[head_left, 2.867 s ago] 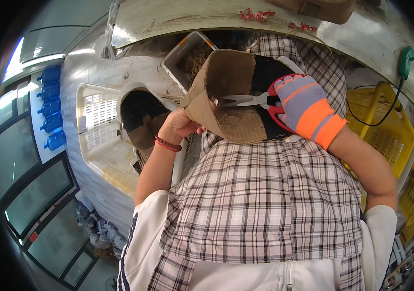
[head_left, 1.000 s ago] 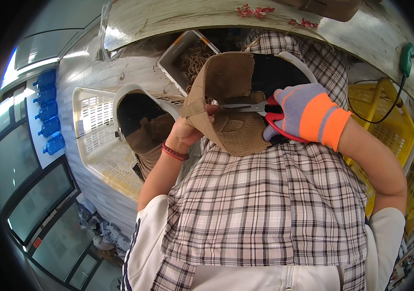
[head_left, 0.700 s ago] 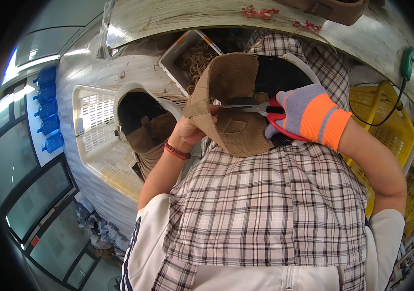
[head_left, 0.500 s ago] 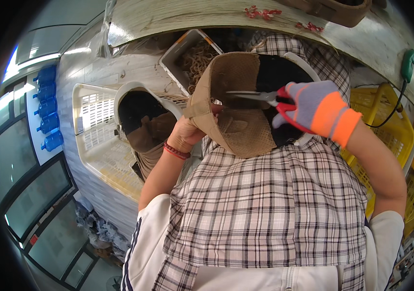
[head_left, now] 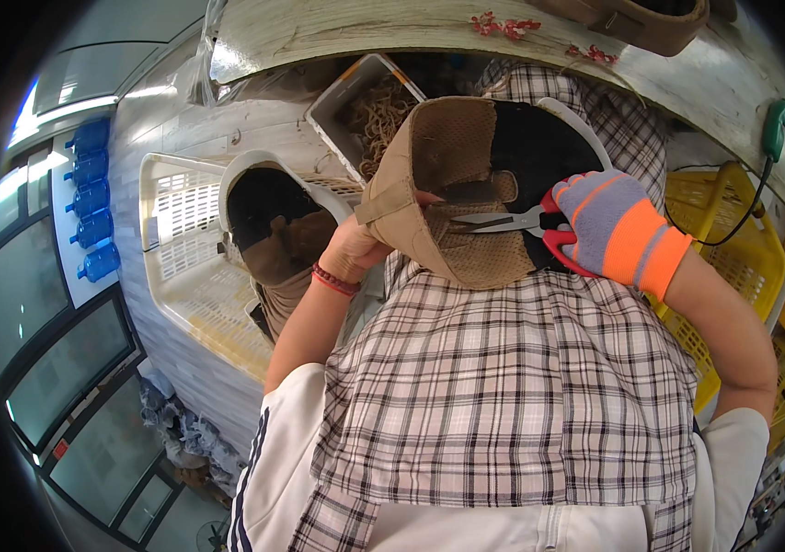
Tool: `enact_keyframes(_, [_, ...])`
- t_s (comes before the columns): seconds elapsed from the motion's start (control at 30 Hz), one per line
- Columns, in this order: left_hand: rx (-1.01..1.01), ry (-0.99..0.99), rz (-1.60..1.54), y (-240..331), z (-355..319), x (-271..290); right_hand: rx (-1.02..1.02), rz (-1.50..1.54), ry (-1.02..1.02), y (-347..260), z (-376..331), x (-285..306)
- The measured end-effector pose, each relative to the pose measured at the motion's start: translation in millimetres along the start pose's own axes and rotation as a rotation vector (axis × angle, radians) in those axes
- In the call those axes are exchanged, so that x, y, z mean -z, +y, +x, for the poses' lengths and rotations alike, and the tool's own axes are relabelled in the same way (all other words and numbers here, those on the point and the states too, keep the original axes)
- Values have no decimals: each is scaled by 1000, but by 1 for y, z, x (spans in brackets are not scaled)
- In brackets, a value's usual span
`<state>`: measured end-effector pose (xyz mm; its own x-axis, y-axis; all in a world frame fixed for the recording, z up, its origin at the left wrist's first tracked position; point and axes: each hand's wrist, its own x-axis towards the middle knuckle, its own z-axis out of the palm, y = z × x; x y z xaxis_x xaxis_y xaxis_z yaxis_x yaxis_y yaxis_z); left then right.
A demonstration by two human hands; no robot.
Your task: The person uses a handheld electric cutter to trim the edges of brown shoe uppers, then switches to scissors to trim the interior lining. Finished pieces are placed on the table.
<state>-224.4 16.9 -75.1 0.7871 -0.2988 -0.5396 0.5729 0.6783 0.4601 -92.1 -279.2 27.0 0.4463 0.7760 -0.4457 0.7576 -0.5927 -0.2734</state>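
I see the left hand [head_left: 362, 245] clamped on the brown boot [head_left: 452, 138], the right hand [head_left: 608, 219] clamped round scissors [head_left: 526, 222]. A leftward slip could jab the left hand.

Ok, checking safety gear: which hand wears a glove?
The right hand, gloved in orange and grey, gripping red-handled scissors; the left hand is bare, with a beaded bracelet.

Pale wood-grain table [head_left: 365, 29] with brown item [head_left: 670, 29], plank floor [head_left: 192, 136] with cream basket [head_left: 192, 308], white box [head_left: 330, 112]
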Motion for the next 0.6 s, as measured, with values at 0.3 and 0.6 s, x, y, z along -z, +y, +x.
enact_keyframes(0.3, [-6, 0, -30, -1, 2, -2, -82, -14, -90, -6, 0, 2])
enact_keyframes(0.6, [-9, 59, -2, -2, 2, -1, -89, 34, 4, 13, -14, -1])
